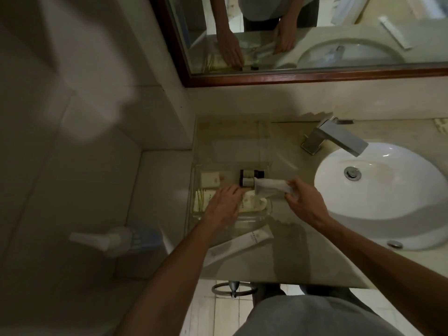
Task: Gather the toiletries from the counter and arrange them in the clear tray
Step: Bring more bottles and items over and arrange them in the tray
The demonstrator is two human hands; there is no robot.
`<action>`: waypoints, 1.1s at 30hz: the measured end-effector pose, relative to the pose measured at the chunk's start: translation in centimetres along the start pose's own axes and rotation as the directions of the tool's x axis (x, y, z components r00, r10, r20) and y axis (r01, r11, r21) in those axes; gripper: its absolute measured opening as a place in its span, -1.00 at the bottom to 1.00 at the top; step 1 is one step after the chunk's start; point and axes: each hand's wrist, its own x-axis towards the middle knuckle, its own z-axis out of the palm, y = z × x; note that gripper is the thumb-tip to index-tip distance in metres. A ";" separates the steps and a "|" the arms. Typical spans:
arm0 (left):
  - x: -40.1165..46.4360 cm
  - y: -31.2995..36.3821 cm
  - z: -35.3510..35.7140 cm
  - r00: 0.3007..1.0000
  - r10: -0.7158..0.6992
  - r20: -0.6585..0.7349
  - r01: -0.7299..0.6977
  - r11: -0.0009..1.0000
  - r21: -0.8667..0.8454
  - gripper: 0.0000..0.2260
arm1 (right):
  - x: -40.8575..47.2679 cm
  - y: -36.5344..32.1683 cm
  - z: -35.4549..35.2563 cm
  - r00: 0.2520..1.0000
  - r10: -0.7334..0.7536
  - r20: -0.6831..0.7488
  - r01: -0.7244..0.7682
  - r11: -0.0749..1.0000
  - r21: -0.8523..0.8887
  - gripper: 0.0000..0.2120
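The clear tray (196,215) sits on the counter left of the sink. Inside lie a white soap box (210,180), a cream packet with line pattern (200,202), small dark-capped bottles (247,177) and pale sachets (254,205). My left hand (224,204) rests palm down over the tray's contents, fingers spread, holding nothing that I can see. My right hand (300,201) grips a white wrapped packet (270,187) by its right end, with its left end over the tray near the bottles. A white tube (240,244) lies on the counter in front of the tray.
A white basin (388,214) with a steel faucet (335,139) fills the right of the counter. A wood-framed mirror (315,77) hangs behind. A pump bottle (116,240) stands on the low ledge at left. The counter's front edge (278,281) is near my body.
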 end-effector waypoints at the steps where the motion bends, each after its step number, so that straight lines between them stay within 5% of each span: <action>1: 0.0 -0.2 -0.2 1.000 -0.001 -0.027 0.001 1.000 -0.001 -0.58 | -0.1 0.0 0.0 1.000 0.001 0.002 -0.001 1.000 -0.001 -0.76; 5: 1.4 -3.4 -1.4 0.947 -0.295 -0.124 0.293 0.955 -0.036 -0.58 | -0.4 0.4 0.2 1.000 0.008 -0.009 -0.008 1.000 -0.006 -0.75; 9: 2.9 -6.3 -3.0 0.906 -0.422 -0.021 0.422 0.903 0.079 -0.68 | -0.7 0.6 0.3 0.999 0.021 -0.030 -0.021 1.000 0.008 -0.78; 14: 3.7 -7.2 -3.3 0.926 -0.374 0.054 0.355 0.910 0.214 -0.75 | -0.6 0.3 0.3 0.998 0.049 -0.032 -0.049 0.999 0.008 -0.78; 23: 1.4 -9.2 -6.3 0.894 -0.297 -0.334 0.371 0.910 0.184 -0.83 | 3.8 -6.6 3.8 0.996 -0.027 0.080 0.028 1.000 -0.002 -0.84; 33: -1.5 -10.9 -5.9 0.852 -0.361 -0.379 0.439 0.887 0.142 -0.84 | 9.2 -13.4 11.1 0.938 -0.103 0.332 0.127 0.990 -0.053 -0.91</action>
